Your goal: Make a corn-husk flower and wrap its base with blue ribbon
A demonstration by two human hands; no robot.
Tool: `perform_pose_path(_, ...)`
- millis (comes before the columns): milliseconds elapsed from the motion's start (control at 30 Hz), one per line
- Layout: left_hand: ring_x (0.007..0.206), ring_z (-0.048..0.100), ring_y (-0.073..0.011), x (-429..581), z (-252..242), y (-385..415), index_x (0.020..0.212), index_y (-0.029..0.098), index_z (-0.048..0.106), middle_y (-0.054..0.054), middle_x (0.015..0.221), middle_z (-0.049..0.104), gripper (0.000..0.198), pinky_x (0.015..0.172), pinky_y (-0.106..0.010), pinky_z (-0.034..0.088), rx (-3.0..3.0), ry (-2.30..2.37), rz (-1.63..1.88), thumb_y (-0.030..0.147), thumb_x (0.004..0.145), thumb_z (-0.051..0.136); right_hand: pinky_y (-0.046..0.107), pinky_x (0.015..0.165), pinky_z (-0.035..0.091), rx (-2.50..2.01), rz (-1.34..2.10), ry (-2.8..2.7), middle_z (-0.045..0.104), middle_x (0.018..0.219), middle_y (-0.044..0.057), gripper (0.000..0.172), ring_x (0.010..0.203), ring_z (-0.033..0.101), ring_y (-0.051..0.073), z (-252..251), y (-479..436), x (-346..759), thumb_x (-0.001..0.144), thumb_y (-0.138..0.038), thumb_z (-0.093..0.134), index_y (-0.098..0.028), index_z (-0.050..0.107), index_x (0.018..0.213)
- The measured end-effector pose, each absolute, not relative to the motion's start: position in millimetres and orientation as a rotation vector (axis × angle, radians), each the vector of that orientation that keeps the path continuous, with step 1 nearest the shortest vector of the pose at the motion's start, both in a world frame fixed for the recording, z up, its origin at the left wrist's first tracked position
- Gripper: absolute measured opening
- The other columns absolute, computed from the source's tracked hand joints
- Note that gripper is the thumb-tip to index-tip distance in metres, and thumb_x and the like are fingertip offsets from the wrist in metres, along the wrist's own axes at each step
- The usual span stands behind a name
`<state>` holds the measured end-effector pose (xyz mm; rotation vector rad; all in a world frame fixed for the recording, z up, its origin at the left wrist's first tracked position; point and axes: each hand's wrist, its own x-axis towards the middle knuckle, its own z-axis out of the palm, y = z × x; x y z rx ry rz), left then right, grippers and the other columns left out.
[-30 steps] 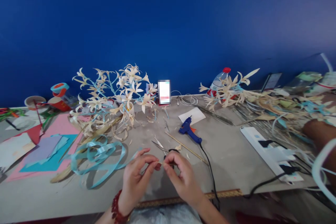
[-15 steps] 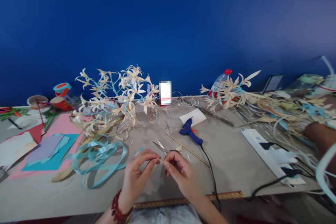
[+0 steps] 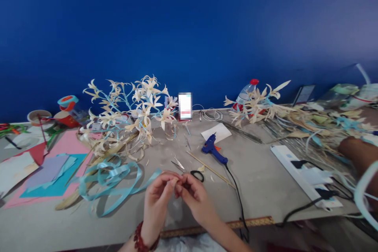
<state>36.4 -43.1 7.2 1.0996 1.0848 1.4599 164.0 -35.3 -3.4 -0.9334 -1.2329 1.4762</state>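
Observation:
My left hand (image 3: 161, 195), with a red beaded bracelet at its wrist, is closed in a pinch. My right hand (image 3: 193, 195) pinches right beside it, and the fingertips of both meet. A tiny bit of a thin pale strip (image 3: 176, 181) shows at the fingertips; the fingers hide most of it. Just beyond them lie scissors (image 3: 198, 176) with black handles, blades partly spread. To the right of the scissors rests a thin stick (image 3: 211, 167). A blue glue gun (image 3: 214, 149) lies farther right, its black cord running to the table's front edge.
Light blue ribbon (image 3: 110, 193) lies loosely coiled at left, near coloured paper sheets (image 3: 45, 171). Pale flowers on blue stems (image 3: 144, 106) stand behind. A phone (image 3: 185, 106) leans upright at the back. On the right are a power strip (image 3: 298, 177) and another person's arm (image 3: 352, 151).
My hands have drawn together, closing the gap where the pale strip showed between them. My left hand shifted right. The scissors' black handle is now more exposed.

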Motion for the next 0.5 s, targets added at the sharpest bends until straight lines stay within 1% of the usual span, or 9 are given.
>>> perform_pose_path(167,0.085,0.066,-0.0199,41.8,1.6,-43.3,0.084,0.018,0.071,-0.007,0.091,0.073,0.014,0.077,-0.031,0.054,0.981,1.037,1.435,0.03,0.087,0.065,0.025,0.064,0.047,-0.941,1.452,-1.221,0.054,0.073,-0.001,0.033,0.067,0.054,0.015,-12.8,-34.1,159.2,0.086,-0.053,0.062,-0.022,0.054,0.082)
perform_pose_path(300,0.073,0.062,-0.0153,42.5,-1.4,-43.4,0.085,0.018,0.069,-0.006,0.09,0.071,0.016,0.072,-0.029,0.053,0.982,1.027,1.407,0.032,0.088,0.064,0.025,0.063,0.047,-0.947,1.431,-1.207,0.054,0.074,-0.001,0.035,0.068,0.054,0.015,-16.6,-36.0,157.0,0.085,-0.056,0.062,-0.022,0.054,0.081)
perform_pose_path(367,0.075,0.062,-0.0154,41.2,-2.0,-42.6,0.084,0.017,0.067,-0.005,0.087,0.069,0.016,0.073,-0.028,0.052,0.971,1.044,1.417,0.033,0.089,0.063,0.025,0.063,0.046,-0.984,1.386,-1.285,0.056,0.074,-0.001,0.031,0.069,0.055,0.015,-14.4,-34.0,162.4,0.087,-0.052,0.062,-0.021,0.056,0.081)
perform_pose_path(433,0.077,0.061,-0.0154,37.7,-2.2,-40.7,0.083,0.018,0.064,-0.003,0.08,0.065,0.018,0.076,-0.028,0.051,0.96,1.063,1.465,0.034,0.089,0.063,0.025,0.064,0.046,-1.052,1.287,-1.473,0.061,0.075,0.0,0.024,0.07,0.057,0.016,-8.4,-25.6,175.1,0.09,-0.043,0.061,-0.02,0.061,0.083)
perform_pose_path(500,0.07,0.058,-0.0129,32.6,-2.6,-38.1,0.084,0.018,0.061,0.0,0.073,0.06,0.018,0.077,-0.028,0.051,0.943,1.066,1.515,0.035,0.091,0.061,0.025,0.063,0.045,-1.153,1.118,-1.743,0.065,0.076,0.0,0.018,0.071,0.06,0.016,0.4,-8.6,193.3,0.093,-0.035,0.058,-0.021,0.064,0.085)
